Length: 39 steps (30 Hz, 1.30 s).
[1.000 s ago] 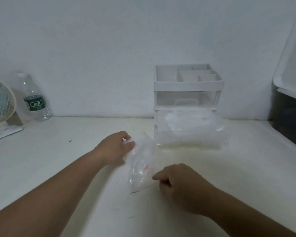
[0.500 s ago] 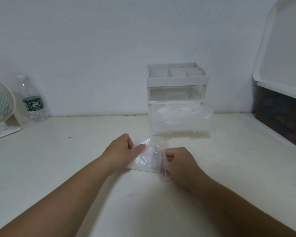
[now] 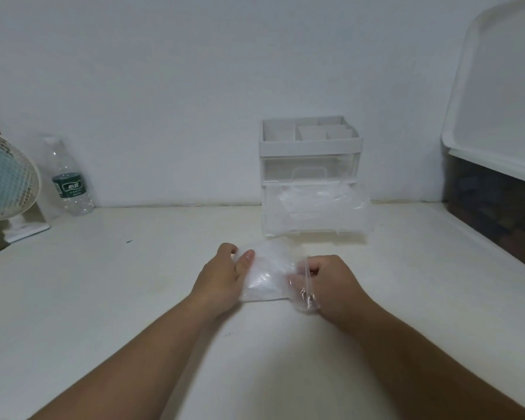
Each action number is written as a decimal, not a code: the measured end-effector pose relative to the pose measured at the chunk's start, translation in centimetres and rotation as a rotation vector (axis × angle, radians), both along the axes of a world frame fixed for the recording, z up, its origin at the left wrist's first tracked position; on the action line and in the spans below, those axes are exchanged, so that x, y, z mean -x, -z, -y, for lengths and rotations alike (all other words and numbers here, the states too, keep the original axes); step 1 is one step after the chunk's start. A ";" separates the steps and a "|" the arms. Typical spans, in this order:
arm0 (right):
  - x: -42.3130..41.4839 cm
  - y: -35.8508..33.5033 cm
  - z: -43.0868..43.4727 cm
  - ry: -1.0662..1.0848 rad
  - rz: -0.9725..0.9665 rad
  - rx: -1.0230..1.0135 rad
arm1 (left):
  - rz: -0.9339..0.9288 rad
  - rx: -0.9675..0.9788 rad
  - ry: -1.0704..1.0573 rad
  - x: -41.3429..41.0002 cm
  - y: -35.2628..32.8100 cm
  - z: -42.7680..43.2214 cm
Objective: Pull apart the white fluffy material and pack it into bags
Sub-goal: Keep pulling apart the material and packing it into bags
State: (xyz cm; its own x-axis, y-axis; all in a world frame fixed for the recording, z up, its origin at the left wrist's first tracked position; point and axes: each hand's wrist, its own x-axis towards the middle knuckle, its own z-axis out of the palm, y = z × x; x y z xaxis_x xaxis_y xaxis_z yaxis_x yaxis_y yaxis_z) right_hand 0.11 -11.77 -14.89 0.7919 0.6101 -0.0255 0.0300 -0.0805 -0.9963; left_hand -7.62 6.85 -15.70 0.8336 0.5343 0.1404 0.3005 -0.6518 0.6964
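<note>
A small clear plastic bag (image 3: 267, 274) with white fluffy material inside lies on the white table (image 3: 103, 283) between my hands. My left hand (image 3: 222, 277) grips its left end, thumb on top. My right hand (image 3: 331, 283) pinches the bag's right end, where the clear mouth with its zip strip folds over my fingers. More white fluffy material or clear bags (image 3: 315, 204) fill the open lower drawer of the clear drawer organiser (image 3: 311, 147) just behind.
A water bottle (image 3: 69, 180) and a small fan (image 3: 3, 183) stand at the back left against the wall. A large dark bin with a raised white lid (image 3: 497, 116) takes up the right side.
The bag turned from lengthwise to crosswise between my hands. My right hand moved up from the table and took the bag's right end; both hands now hold it.
</note>
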 end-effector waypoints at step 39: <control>-3.8 -0.1 2.5 0.050 0.031 -0.103 | 0.219 -0.532 0.376 -3.0 0.4 4.4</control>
